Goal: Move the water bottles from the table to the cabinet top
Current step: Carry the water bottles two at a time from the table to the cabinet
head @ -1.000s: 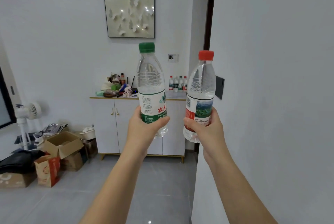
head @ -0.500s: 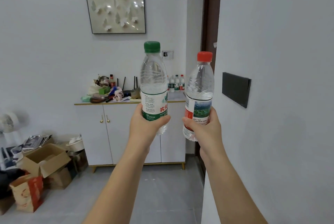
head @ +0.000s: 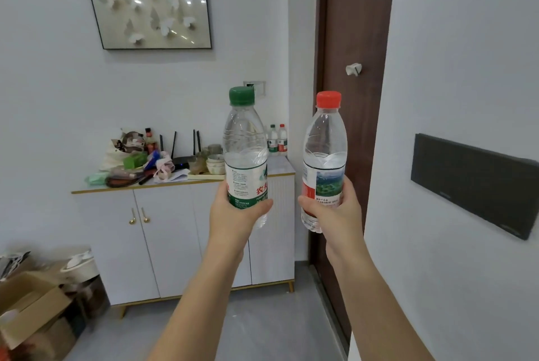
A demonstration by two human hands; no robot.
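- Grips green-capped bottle (head: 246, 153) in left hand (head: 236, 216), red-capped bottle (head: 325, 150) in right hand (head: 335, 214) — wrapped low round each, upright for carrying.
- Holds both aloft, short of cabinet top (head: 278, 165) — bare right end likely target.

The left hand (head: 236, 222) and right hand (head: 335, 214) are bare, as are both forearms.

Two small bottles (head: 277, 142), stacked bowls (head: 215, 163) and a messy pile (head: 131, 162) are seen on the white cabinet top (head: 279, 167).
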